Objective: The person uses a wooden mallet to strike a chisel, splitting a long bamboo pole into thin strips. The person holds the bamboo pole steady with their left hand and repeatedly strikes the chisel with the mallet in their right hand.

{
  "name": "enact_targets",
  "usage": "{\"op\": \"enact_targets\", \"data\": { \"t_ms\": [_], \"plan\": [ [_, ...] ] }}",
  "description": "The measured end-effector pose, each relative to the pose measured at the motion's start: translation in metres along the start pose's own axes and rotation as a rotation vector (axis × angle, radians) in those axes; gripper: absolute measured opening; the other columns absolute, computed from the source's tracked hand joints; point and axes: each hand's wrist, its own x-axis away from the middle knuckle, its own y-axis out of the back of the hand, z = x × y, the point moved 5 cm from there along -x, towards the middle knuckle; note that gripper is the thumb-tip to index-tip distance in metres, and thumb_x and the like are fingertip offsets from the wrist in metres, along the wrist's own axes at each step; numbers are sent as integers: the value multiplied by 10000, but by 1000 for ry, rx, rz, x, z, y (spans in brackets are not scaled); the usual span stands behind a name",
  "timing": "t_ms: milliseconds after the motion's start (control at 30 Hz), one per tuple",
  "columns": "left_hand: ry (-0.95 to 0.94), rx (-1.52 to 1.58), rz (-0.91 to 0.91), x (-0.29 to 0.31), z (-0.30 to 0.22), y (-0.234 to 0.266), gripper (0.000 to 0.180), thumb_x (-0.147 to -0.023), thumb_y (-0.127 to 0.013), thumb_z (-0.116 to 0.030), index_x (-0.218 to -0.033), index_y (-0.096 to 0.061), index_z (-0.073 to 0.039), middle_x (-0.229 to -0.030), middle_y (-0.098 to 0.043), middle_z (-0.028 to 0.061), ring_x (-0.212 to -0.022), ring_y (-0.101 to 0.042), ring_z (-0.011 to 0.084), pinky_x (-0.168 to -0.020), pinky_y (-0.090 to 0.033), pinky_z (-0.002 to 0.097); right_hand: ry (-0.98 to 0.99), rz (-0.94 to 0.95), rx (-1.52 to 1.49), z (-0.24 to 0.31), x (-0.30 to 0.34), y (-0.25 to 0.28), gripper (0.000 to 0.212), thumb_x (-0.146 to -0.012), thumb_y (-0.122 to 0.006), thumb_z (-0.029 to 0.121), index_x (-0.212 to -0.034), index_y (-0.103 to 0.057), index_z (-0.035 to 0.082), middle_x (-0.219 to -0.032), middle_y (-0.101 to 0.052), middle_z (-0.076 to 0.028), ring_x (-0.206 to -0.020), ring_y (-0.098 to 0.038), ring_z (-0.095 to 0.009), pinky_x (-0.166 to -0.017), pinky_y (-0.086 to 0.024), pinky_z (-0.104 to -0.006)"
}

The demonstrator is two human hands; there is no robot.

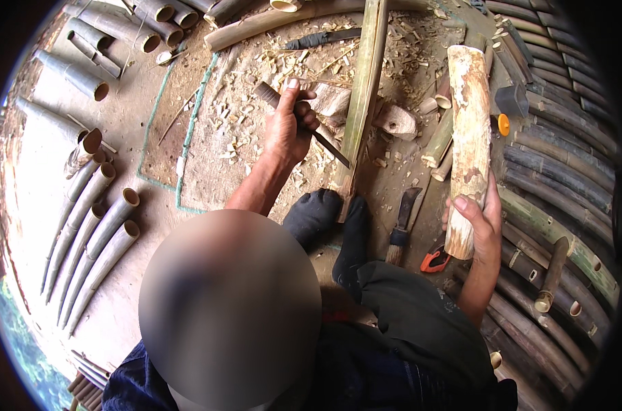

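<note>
My left hand (290,130) is closed around a chisel (330,146), its dark handle end sticking out above the thumb. The blade slants down to the right, and its tip appears to meet a green bamboo pole (365,89). This pole runs away from me, its near end between my feet in dark socks. On the right, my right hand (480,219) grips the lower part of a short, thick wooden log (469,116), pale with patchy bark. The log is held upright in the picture, apart from the chisel.
Wooden blocks (396,121) lie by the pole, among chips on a green-edged mat (194,137). Beside my feet are a hooked blade (407,205) and an orange-handled tool (435,257); farther off, a wrapped-handle knife (324,38). Bamboo tubes (92,233) stand left; bamboo poles (557,178) line the right.
</note>
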Motion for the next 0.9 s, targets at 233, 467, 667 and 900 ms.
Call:
{"op": "enact_targets", "data": {
  "t_ms": [233, 467, 667, 900],
  "plan": [
    [-228, -351, 16, 35, -1, -38, 418, -954, -733, -391, -845, -604, -8, -626, -444, -36, -551, -406, 90, -508, -347, 269, 172, 57, 93, 41, -6, 2, 852, -805, -719, 135, -1496, -274, -90, -1062, -617, -163, -700, -643, -182, -619, -579, -298],
    [-292, -664, 129, 59, 16, -85, 329, -903, -805, -331, -808, -679, -42, -674, -587, -5, -576, -516, 89, -533, -425, 273, 717, 85, 570, 125, -29, -48, 787, -817, -743, 149, -1482, -353, -8, -1140, -627, -175, -865, -669, -237, -782, -564, -345],
    [-306, -695, 235, 50, 38, -87, 189, -942, -746, -170, -955, -748, 19, -842, -750, 47, -755, -637, 76, -711, -526, 270, 482, 455, 950, 129, -37, -67, 877, -794, -765, 147, -1538, -325, 2, -1368, -588, -247, -1157, -650, -354, -1031, -518, -430],
    [-305, -876, 244, 62, 47, -115, 184, -943, -743, -173, -950, -760, 10, -794, -750, 62, -695, -634, 93, -667, -526, 277, 840, 117, 401, 165, -6, -44, 841, -817, -753, 164, -1506, -323, -51, -1337, -583, -271, -1152, -645, -350, -996, -531, -433]
  ]
}}
